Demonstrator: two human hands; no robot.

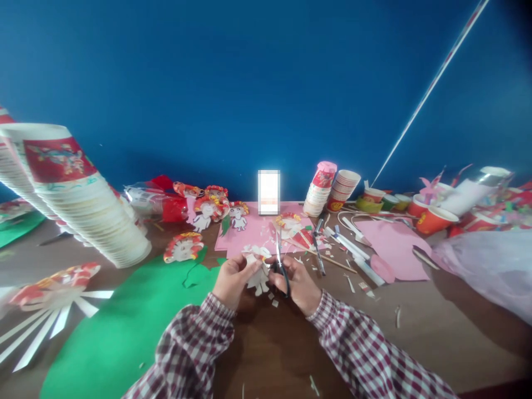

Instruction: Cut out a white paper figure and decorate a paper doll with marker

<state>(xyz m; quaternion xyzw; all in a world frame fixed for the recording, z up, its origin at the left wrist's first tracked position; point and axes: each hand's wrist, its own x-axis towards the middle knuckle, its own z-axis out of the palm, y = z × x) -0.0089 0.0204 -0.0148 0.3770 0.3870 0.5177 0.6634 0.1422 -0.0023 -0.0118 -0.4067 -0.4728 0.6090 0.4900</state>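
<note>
Near the middle of the table, my left hand pinches a white paper cut-out shaped like a small figure, its limbs hanging below the fingers. My right hand is closed round the dark handles of a pair of scissors, whose blades point up and away from me. The scissors are close beside the cut-out's right edge; I cannot tell whether they touch it. Small paper scraps lie below the hands. Behind them, pink paper bears a red-and-yellow-edged cup piece.
Tall stacks of paper cups lean at left; shorter stacks stand at the back. Green paper covers the left front. Cut paper figures lie behind it. At right are a pen, pink paper, orange cups and a plastic bag.
</note>
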